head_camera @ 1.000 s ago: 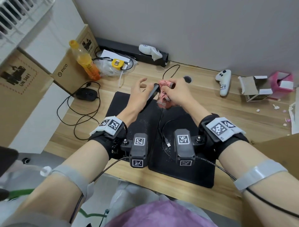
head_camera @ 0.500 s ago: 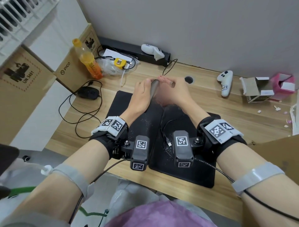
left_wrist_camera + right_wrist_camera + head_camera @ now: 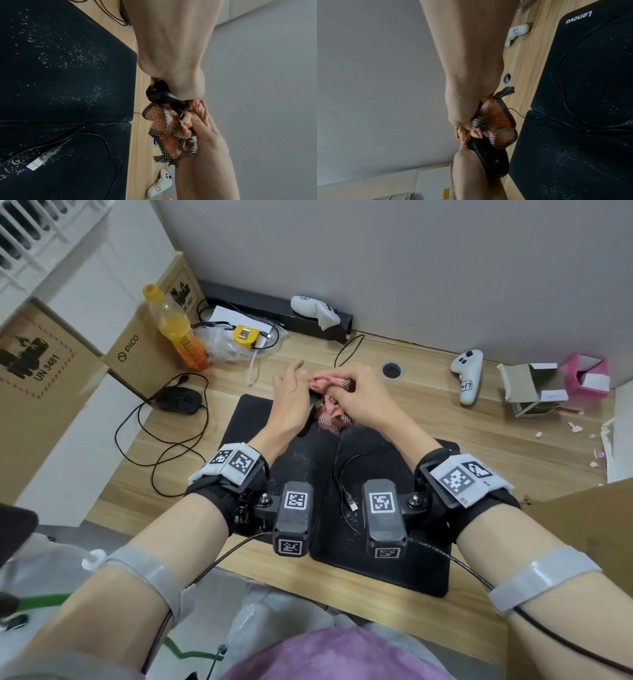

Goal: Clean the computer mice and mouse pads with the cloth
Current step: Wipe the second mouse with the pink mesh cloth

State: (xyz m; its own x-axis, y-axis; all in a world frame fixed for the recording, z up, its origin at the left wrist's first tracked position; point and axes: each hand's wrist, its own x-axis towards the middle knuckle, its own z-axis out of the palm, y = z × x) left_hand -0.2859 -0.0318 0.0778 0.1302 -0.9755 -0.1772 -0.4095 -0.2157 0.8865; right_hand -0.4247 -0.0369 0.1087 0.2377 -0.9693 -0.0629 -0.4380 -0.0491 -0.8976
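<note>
A black mouse [image 3: 310, 419] is gripped in the left hand [image 3: 291, 402], lifted above the far edge of the dusty mouse pads [image 3: 301, 463]. The pink cloth [image 3: 323, 381] is clutched by the right hand [image 3: 363, 402] and pressed against the mouse. A second mouse [image 3: 180, 402] lies at the left on the desk [image 3: 479, 440].

The cloth [image 3: 171, 125] bunched in the fingers [image 3: 346, 386] is salmon pink, edged with a black-and-white checked trim. The mouse [image 3: 491, 158] against it is black. Beneath the fingers, both mouse pads [image 3: 394, 460] are black, flecked with white specks. The worktop [image 3: 445, 419] is pale wood grain. A second mouse [image 3: 180, 400], left of the fingers, is black too.
</note>
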